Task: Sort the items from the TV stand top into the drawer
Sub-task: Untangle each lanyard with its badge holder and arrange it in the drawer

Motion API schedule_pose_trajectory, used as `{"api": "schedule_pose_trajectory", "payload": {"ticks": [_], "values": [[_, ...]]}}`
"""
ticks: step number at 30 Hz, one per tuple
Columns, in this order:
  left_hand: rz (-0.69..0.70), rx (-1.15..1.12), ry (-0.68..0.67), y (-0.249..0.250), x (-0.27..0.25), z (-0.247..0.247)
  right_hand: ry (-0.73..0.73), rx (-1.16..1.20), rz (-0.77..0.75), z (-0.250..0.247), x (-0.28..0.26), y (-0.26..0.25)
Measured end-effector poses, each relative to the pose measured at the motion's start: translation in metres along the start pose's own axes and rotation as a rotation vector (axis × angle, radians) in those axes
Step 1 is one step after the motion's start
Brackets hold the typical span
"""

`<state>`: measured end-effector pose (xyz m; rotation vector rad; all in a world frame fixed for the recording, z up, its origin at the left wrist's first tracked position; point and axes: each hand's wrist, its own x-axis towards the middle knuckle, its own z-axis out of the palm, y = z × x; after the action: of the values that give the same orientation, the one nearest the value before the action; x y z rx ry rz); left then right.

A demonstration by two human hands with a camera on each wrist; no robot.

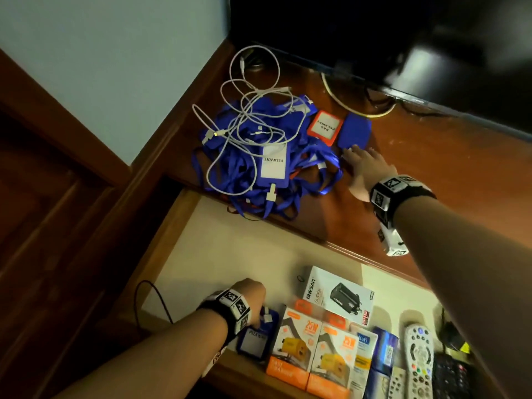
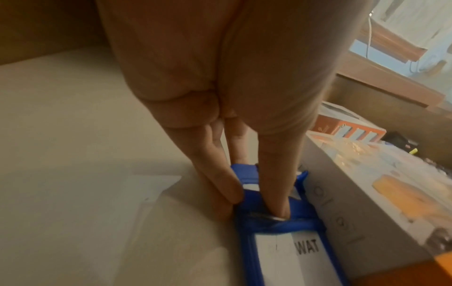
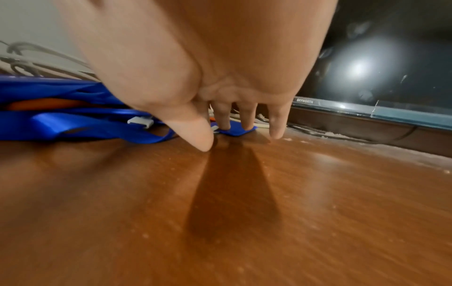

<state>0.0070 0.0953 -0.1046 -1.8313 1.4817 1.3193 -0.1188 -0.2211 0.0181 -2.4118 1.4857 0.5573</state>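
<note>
My left hand points straight down, fingers and thumb pinching together. My right hand reaches forward, fingers extended, tips pressing down.

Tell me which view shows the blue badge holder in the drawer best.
The left wrist view: the blue badge holder fills the foreground, its label partly readable, with the left hand pinching its strap end. The head view shows it small, half hidden behind the wrist. The right wrist view does not show it.
</note>
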Motion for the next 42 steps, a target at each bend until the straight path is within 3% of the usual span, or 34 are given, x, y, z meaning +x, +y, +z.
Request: {"api": "schedule_pose_trajectory", "payload": {"ticks": [4,8,12,17,21,27,31,34,38,42], "values": [[0.048,-0.064,0.034,-0.008,-0.005,-0.008,0.097,-0.060,0.001,0.005,-0.032,0.006],[0.061,-0.071,0.080,-0.019,-0.012,-0.015,0.186,0.039,0.017,0.032,-0.072,0.017],[0.042,-0.089,0.003,-0.020,-0.022,-0.014,0.317,0.128,-0.007,0.069,-0.111,0.031],[0.007,-0.100,-0.014,-0.016,-0.030,-0.011,0.213,0.181,0.029,0.095,-0.136,0.048],[-0.007,-0.145,0.080,-0.014,-0.042,-0.022,0.241,0.169,0.032,0.098,-0.156,0.058],[0.087,-0.379,0.371,-0.011,-0.072,-0.068,0.274,0.208,0.016,0.096,-0.176,0.066],[0.218,-0.458,0.600,0.009,-0.101,-0.113,0.315,0.363,0.185,0.050,-0.181,0.061],[0.314,-0.486,0.716,0.032,-0.121,-0.150,0.535,0.460,0.223,-0.008,-0.191,0.065],[0.454,-0.516,0.810,0.066,-0.143,-0.209,0.759,0.615,0.093,-0.101,-0.215,0.063],[0.581,-0.501,0.981,0.108,-0.181,-0.271,0.872,0.715,-0.095,-0.175,-0.247,0.056]]}}
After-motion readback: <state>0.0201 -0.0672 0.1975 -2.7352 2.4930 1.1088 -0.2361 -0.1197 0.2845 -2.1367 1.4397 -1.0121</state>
